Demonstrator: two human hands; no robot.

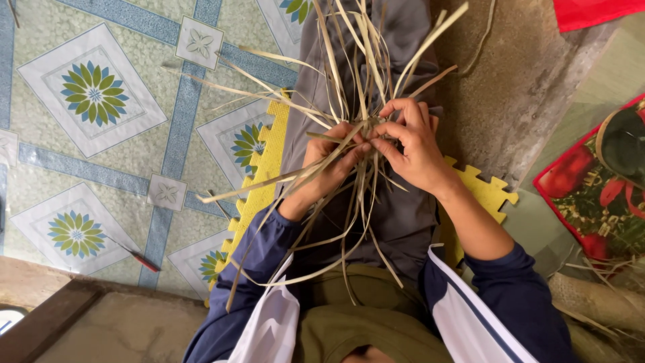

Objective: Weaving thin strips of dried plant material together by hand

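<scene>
Over your lap, on one yellow foam puzzle-edged mat (pixel 269 158) laid on the patterned blue-and-white tiled floor (pixel 94 101), you hold one loose bundle of many pale, flat straw strips (pixel 356 74), too tangled to count. Both of your hands meet at its crossing point, strips fanning above and trailing below them. Your left hand (pixel 329 165) is closed around the strips from underneath; your right hand (pixel 413 144) pinches them from the side, fingertips touching. One small red-handled tool (pixel 142 260) lies apart on the tiles.

Dry, matt straw strips (pixel 349 87); yellow foam mat (pixel 269 154); glossy patterned floor tiles (pixel 94 94).
</scene>
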